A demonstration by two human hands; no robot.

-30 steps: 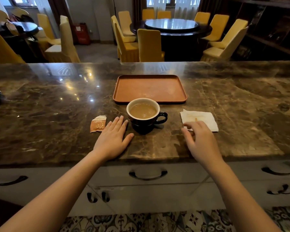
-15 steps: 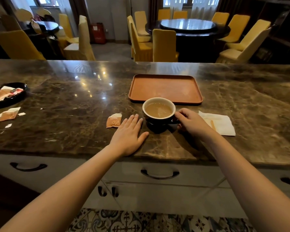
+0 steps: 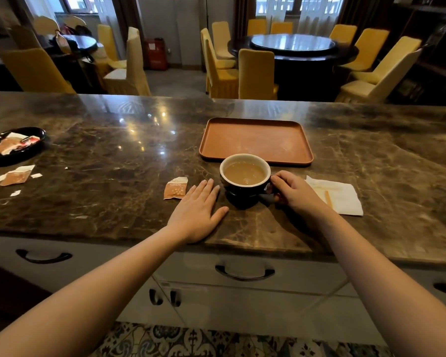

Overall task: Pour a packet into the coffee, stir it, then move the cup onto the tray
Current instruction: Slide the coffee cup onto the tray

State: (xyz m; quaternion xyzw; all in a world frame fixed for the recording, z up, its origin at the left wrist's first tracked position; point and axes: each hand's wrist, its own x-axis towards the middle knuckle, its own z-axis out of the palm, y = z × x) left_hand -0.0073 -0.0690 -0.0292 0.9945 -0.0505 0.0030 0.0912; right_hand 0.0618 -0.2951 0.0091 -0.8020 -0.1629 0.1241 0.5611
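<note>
A dark cup (image 3: 243, 191) with a white inside holds milky coffee and stands on the marble counter just in front of the orange tray (image 3: 255, 141). My right hand (image 3: 294, 193) is closed around the cup's handle, which it hides. My left hand (image 3: 197, 211) lies flat on the counter to the left of the cup, fingers apart, holding nothing. A torn orange packet (image 3: 175, 188) lies beside its fingertips. A wooden stir stick (image 3: 328, 199) rests on a white napkin (image 3: 341, 198) to the right of the cup.
A black dish (image 3: 13, 146) with packets sits at the far left, with another torn packet (image 3: 17, 175) and paper scraps near it. Drawers with dark handles run under the counter's front edge. Yellow chairs and round tables stand beyond the counter.
My right hand left the napkin, where the stir stick now lies, and moved left onto the cup's handle. My left hand stayed flat on the counter. The view shifted left.
</note>
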